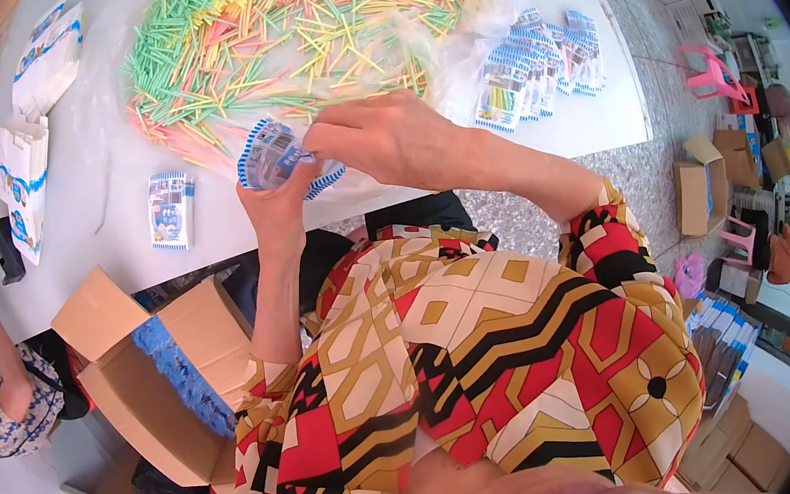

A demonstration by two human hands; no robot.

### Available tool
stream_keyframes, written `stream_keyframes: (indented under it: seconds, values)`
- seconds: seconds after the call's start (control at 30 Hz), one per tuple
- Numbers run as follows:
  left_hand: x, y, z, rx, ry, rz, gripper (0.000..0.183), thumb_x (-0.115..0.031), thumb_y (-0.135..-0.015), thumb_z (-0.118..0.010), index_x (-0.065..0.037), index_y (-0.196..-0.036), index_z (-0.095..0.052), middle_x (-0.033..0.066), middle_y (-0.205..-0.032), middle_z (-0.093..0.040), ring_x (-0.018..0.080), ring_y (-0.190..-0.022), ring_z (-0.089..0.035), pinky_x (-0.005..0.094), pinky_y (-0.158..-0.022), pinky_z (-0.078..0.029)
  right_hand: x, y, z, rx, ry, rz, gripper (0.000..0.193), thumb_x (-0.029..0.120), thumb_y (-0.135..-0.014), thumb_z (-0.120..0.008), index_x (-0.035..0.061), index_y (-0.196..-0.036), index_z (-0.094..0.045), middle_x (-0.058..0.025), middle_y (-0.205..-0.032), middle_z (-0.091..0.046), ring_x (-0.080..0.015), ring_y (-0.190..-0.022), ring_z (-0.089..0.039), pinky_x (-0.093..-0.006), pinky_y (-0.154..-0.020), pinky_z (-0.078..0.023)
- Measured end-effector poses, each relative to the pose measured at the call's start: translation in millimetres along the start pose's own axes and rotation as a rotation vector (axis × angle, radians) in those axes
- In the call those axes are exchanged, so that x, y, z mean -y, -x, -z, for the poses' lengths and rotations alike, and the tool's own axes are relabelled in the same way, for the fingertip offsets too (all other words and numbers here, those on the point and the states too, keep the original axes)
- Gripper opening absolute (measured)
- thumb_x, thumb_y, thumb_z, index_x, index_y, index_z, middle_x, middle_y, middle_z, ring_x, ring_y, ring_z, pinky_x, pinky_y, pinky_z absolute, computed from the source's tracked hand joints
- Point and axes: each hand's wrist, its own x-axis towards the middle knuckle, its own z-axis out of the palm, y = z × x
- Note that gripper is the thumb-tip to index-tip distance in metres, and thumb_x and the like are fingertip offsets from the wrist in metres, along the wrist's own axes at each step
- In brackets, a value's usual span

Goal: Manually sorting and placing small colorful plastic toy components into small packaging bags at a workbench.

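A small clear plastic packet (269,152) with blue-striped edges is held up over the table's near edge. My left hand (273,199) grips it from below, thumb and fingers closed around its lower part. From the right, my right hand (389,143) pinches the packet's side, its fingers bent together; what else those fingertips may hold is hidden. Just beyond both hands spreads a large heap of thin green, yellow and pink sticks (304,32) on clear plastic sheeting. A stack of flat blue-and-white packets (171,216) lies left of my left hand.
Several packets filled with sticks (506,85) lie at the right of the white table (601,129). White cartons (25,188) stand at the left. Below the table edge sits an open cardboard box (139,404) with blue packets inside. Another person (16,386) works at the far left.
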Motion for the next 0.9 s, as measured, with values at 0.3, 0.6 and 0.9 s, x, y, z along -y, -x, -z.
stream_keyframes:
  seconds: [0.3, 0.6, 0.9]
  values:
    - [-8.5, 1.0, -6.4, -0.02, 0.011, 0.021, 0.033, 0.007, -0.071, -0.069, 0.003, -0.102, -0.058, 0.0076, -0.091, -0.064, 0.0131, -0.079, -0.062, 0.027, -0.074, -0.052, -88.8, -7.5, 47.3, -0.223, -0.256, -0.424, 0.014, 0.012, -0.085, -0.06, 0.0047, -0.097, -0.06, 0.0004, -0.081, -0.064, -0.0068, -0.066, -0.059, -0.0213, -0.06, -0.049]
    - [-13.1, 5.0, -0.6, -0.027, -0.011, 0.028, 0.037, 0.007, -0.071, -0.069, 0.002, -0.106, -0.056, 0.0077, -0.095, -0.063, 0.013, -0.082, -0.061, 0.0268, -0.072, -0.052, -262.0, 30.7, 62.1, -0.156, 0.141, 0.113, 0.041, 0.006, -0.074, -0.057, 0.0091, -0.114, -0.058, -0.0168, -0.11, -0.06, -0.0336, -0.1, -0.056, -0.0394, -0.088, -0.044]
    - [-11.6, 3.1, 1.0, -0.053, 0.007, 0.022, 0.039, 0.006, -0.072, -0.069, 0.001, -0.108, -0.056, 0.0078, -0.097, -0.063, 0.0137, -0.085, -0.061, 0.0277, -0.075, -0.052, -261.3, -2.3, 38.8, 0.154, 0.234, -0.196, 0.02, 0.008, -0.077, -0.053, 0.0043, -0.096, -0.058, -0.0173, -0.095, -0.062, -0.034, -0.095, -0.058, -0.0426, -0.081, -0.046]
